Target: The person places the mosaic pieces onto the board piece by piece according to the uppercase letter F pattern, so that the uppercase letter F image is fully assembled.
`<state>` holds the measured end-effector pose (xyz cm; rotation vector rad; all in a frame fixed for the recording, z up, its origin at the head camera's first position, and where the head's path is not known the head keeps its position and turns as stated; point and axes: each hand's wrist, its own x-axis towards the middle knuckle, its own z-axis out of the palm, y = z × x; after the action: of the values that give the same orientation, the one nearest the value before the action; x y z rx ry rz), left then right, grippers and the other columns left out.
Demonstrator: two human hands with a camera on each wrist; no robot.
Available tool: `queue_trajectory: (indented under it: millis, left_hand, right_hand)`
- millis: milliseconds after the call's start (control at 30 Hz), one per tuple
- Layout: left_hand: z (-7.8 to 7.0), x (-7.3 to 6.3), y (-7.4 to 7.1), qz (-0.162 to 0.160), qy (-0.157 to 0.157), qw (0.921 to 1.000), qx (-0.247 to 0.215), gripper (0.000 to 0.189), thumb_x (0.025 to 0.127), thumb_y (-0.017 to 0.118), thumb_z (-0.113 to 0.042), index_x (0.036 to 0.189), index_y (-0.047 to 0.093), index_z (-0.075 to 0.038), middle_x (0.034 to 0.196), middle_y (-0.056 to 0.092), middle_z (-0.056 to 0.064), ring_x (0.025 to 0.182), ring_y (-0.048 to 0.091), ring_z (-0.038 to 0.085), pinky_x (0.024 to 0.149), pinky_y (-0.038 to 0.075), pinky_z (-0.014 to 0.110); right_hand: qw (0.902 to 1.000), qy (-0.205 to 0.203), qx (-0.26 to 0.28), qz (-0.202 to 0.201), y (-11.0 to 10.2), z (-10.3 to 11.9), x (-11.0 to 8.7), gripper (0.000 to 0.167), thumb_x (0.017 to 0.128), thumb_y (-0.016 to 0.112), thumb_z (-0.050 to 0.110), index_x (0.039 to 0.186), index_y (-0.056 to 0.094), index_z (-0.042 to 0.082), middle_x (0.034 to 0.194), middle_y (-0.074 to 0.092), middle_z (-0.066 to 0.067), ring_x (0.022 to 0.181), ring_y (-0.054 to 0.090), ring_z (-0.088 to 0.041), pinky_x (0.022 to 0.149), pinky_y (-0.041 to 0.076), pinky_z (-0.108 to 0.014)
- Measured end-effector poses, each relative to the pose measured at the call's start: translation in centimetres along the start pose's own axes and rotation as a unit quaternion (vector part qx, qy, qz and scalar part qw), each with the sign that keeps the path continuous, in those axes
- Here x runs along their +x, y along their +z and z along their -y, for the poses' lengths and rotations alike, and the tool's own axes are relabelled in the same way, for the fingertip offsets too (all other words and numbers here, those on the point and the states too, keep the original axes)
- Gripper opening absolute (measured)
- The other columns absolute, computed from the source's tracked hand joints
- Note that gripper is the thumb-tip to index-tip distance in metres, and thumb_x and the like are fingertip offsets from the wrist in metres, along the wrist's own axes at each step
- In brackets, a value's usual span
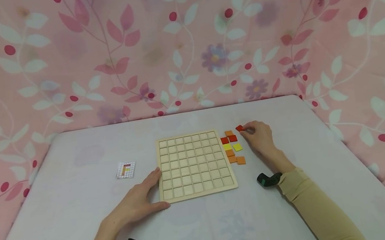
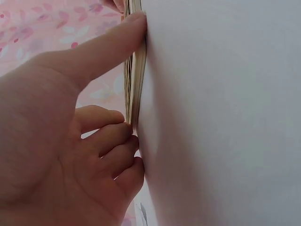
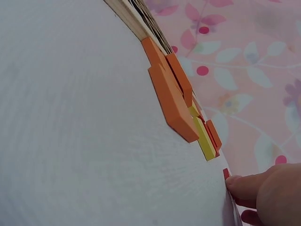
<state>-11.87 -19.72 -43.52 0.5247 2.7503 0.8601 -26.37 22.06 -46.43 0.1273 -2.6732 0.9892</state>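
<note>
A pale wooden grid board (image 1: 199, 195) lies flat on the table between the hands. My left hand (image 1: 135, 204) rests against its left side, fingertips at the edge and the thumb (image 2: 106, 52) stretched to the near left corner. Beyond the board's right side, my right hand (image 1: 259, 137) pinches a small red tile (image 1: 239, 128) between thumb and finger. In the right wrist view, that red tile (image 3: 226, 173) shows only as a sliver at the fingertip. Orange tiles (image 1: 241, 160), yellow tiles (image 1: 237, 147) and other red tiles (image 1: 232, 138) lie beside the board's right edge.
A small card (image 1: 126, 170) printed with a grid and a coloured figure lies left of the board. White cloth covers the table (image 1: 208, 232), and a pink floral curtain (image 1: 181, 43) hangs behind it. A black wrist device (image 1: 269, 179) sits on each arm.
</note>
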Motion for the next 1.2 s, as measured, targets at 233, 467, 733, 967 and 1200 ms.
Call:
queue_trajectory:
  millis: [233, 467, 733, 967, 1200]
  left_hand:
    - [-0.08, 0.14, 0.11, -0.008, -0.001, 1.0000, -0.005, 0.105, 0.078, 0.083, -0.047, 0.157, 0.029, -0.006, 0.163, 0.030, 0.009, 0.149, 0.030, 0.032, 0.117, 0.031, 0.053]
    - [-0.15, 0.08, 0.22, -0.016, 0.000, 0.9999, -0.004, 0.105, 0.077, 0.084, -0.048, 0.157, 0.030, -0.006, 0.162, 0.032, 0.010, 0.148, 0.033, 0.032, 0.115, 0.034, 0.052]
    - [0.10, 0.16, 0.06, -0.011, -0.007, 0.9999, 0.005, 0.102, 0.080, 0.080, -0.051, 0.158, 0.030, -0.010, 0.162, 0.032, 0.006, 0.148, 0.034, 0.028, 0.116, 0.035, 0.049]
    - [0.25, 0.08, 0.09, -0.007, -0.013, 0.9999, -0.003, 0.102, 0.080, 0.080, -0.051, 0.158, 0.029, -0.010, 0.163, 0.029, 0.005, 0.149, 0.031, 0.028, 0.117, 0.033, 0.050]
    - [0.57, 0.24, 0.28, -0.007, -0.014, 0.9999, -0.006, 0.104, 0.080, 0.078, -0.056, 0.159, 0.027, -0.013, 0.164, 0.027, 0.002, 0.150, 0.029, 0.027, 0.117, 0.031, 0.051]
  right_hand:
    - [0.9997, 0.018, 0.008, -0.010, -0.02, 0.28, -0.10, 0.027, 0.091, 0.074, 0.018, 0.109, 0.072, -0.002, 0.107, 0.072, -0.021, 0.104, 0.062, -0.038, 0.100, 0.043, -0.054]
    - [0.9995, 0.027, 0.008, -0.011, 0.21, 0.46, 0.10, 0.034, 0.092, 0.074, 0.019, 0.118, 0.069, -0.001, 0.111, 0.071, -0.021, 0.103, 0.061, -0.036, 0.100, 0.042, -0.052]
    - [0.9995, 0.028, 0.014, -0.010, 0.29, 0.63, 0.05, 0.033, 0.094, 0.071, 0.015, 0.121, 0.068, -0.002, 0.114, 0.070, -0.022, 0.106, 0.061, -0.037, 0.102, 0.041, -0.053]
    - [0.9993, 0.022, 0.021, -0.020, 0.52, 0.51, 0.09, 0.032, 0.095, 0.070, 0.016, 0.120, 0.068, -0.003, 0.115, 0.070, -0.023, 0.105, 0.062, -0.038, 0.101, 0.041, -0.053]
    - [0.9978, 0.040, 0.044, -0.030, 0.39, 0.61, 0.01, 0.032, 0.097, 0.068, 0.020, 0.122, 0.067, 0.000, 0.118, 0.069, -0.018, 0.109, 0.062, -0.033, 0.099, 0.050, -0.048]
